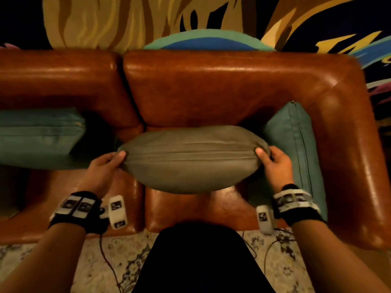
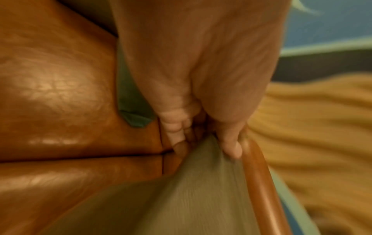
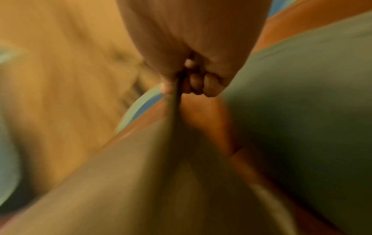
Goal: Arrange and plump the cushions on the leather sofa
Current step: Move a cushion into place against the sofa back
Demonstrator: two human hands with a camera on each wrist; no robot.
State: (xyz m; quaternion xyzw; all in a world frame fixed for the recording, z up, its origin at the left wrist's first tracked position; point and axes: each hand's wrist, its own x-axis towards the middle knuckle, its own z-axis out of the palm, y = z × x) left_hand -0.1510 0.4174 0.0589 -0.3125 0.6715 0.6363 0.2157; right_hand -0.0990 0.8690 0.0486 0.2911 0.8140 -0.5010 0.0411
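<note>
A grey-olive cushion (image 1: pixel 190 161) hangs edge-up over the right seat of the brown leather sofa (image 1: pixel 211 92), its seam facing me. My left hand (image 1: pixel 108 163) pinches its left corner and my right hand (image 1: pixel 273 161) pinches its right corner. In the left wrist view my left hand (image 2: pixel 201 136) has thumb and curled fingers on the grey-olive cushion (image 2: pixel 191 198). The blurred right wrist view shows my right hand (image 3: pixel 189 82) gripping the thin edge of the grey-olive cushion (image 3: pixel 141 174). One teal cushion (image 1: pixel 296 149) leans against the right armrest. Another teal cushion (image 1: pixel 38 136) lies on the left seat.
The sofa's back (image 1: pixel 232 66) stands against a painted mural wall (image 1: pixel 127 22). A patterned rug (image 1: pixel 105 261) with thin cables (image 1: pixel 108 256) lies in front of the sofa. My dark-clothed body (image 1: pixel 198 261) is close to the seat's front edge (image 1: pixel 190 220).
</note>
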